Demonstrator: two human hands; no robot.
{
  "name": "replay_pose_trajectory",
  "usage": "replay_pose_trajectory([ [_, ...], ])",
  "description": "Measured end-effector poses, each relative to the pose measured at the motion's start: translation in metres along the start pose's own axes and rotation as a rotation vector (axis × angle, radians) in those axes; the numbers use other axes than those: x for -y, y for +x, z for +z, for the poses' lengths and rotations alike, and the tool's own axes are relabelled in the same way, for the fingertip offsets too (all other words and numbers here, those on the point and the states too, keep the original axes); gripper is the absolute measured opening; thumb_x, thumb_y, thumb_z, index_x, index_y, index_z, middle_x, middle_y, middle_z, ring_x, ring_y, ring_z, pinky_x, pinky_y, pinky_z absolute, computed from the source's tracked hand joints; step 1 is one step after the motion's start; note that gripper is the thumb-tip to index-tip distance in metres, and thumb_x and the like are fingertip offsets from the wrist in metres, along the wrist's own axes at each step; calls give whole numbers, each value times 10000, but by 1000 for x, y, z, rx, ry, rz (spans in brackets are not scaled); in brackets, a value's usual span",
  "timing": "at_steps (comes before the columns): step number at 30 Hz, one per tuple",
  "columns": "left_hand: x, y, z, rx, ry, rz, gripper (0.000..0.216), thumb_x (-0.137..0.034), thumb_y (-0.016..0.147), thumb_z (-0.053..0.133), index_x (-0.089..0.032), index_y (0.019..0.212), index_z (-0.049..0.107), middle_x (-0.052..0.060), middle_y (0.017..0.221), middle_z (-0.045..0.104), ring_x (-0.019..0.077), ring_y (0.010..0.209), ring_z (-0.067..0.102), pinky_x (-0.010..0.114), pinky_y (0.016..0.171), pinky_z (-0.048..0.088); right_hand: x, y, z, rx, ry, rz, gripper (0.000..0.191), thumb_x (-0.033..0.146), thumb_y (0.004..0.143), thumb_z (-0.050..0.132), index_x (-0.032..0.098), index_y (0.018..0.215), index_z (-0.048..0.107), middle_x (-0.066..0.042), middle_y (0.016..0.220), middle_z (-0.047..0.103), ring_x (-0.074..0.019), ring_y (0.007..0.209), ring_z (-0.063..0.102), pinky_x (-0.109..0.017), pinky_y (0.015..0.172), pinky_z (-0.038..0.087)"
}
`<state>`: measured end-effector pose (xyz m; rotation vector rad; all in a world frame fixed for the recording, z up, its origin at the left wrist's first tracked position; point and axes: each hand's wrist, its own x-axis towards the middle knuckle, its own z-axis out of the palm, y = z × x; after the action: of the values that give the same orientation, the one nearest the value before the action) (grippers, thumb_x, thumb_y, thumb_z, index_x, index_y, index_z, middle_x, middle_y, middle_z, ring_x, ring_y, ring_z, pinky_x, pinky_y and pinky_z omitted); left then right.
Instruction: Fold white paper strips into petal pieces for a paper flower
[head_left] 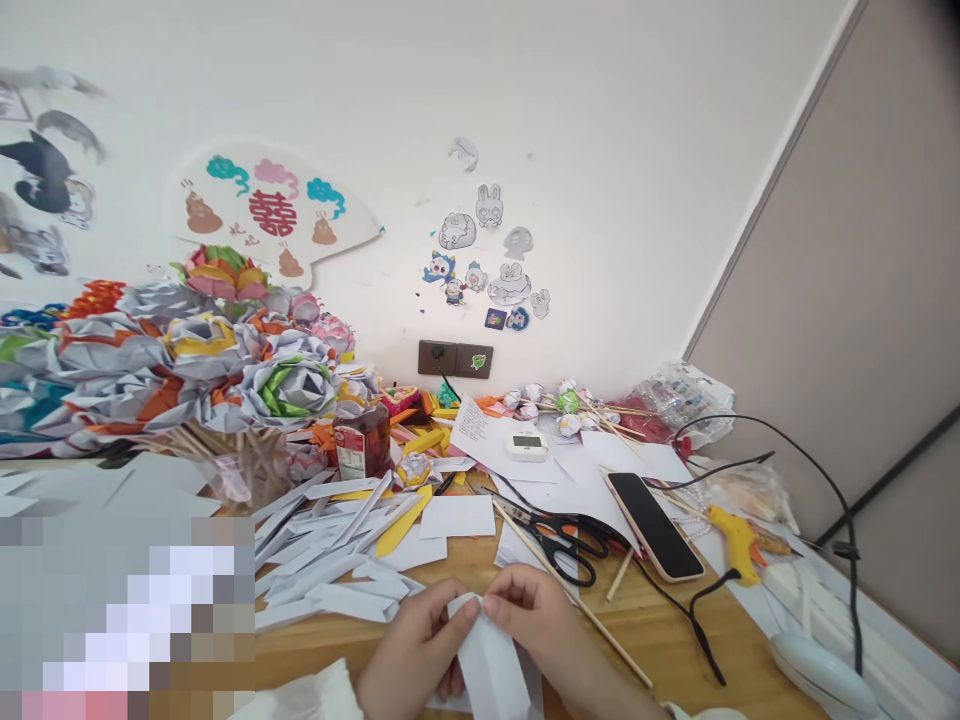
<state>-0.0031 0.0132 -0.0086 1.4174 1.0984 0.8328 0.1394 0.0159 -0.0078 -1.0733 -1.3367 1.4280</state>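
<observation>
Both of my hands pinch a folded white strip of paper [491, 660] at the near edge of the wooden table [660, 630]. My left hand [409, 655] grips the strip's upper left corner with fingers closed. My right hand [544, 625] presses its fingertips on the top fold from the right. The strip runs down toward me between the hands.
Several folded white paper pieces [337, 570] lie left of my hands. Black scissors [559, 535], a phone [652, 525], a thin wooden stick [600, 630], a yellow glue gun [735, 545] and black cables lie to the right. Paper flowers [187, 360] pile up at the back left.
</observation>
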Motion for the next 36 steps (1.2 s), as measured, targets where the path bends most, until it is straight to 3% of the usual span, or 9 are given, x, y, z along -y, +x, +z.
replay_pose_trajectory([
  [11, 0, -1, 0, 42, -111, 4, 351, -517, 700, 410, -191, 569, 409, -68, 386, 418, 75, 313, 388, 178, 320, 284, -11, 2, 1, -28, -19, 1, 310, 393, 566, 671, 131, 612, 514, 28, 534, 481, -93, 495, 420, -202, 481, 306],
  [17, -3, -3, 0, -35, 59, 31, 348, -490, 708, 413, -194, 527, 387, -75, 396, 362, 71, 308, 367, 170, 307, 265, -2, -1, 3, -14, -47, 6, 303, 395, 587, 646, 140, 577, 482, 45, 505, 430, -82, 487, 378, -193, 467, 283],
  [22, -3, -3, -1, -25, 107, 43, 321, -446, 736, 384, -201, 528, 373, -77, 423, 337, 73, 320, 358, 172, 310, 254, 11, -3, 0, 58, -50, 64, 273, 389, 657, 584, 135, 589, 512, 38, 530, 434, -86, 512, 394, -198, 496, 301],
  [28, -4, -2, -1, -24, 203, 65, 303, -401, 753, 354, -212, 520, 303, -76, 457, 304, 78, 350, 352, 179, 319, 243, 1, -1, -7, 153, -193, -19, 241, 355, 692, 562, 124, 631, 531, 33, 570, 422, -86, 545, 379, -195, 505, 288],
  [36, -3, -2, -1, -51, 169, 69, 321, -417, 739, 376, -206, 503, 322, -76, 441, 312, 82, 373, 360, 181, 345, 267, 0, 1, -3, 118, -197, -24, 270, 378, 650, 592, 136, 595, 486, 41, 554, 417, -79, 523, 359, -193, 484, 279],
])
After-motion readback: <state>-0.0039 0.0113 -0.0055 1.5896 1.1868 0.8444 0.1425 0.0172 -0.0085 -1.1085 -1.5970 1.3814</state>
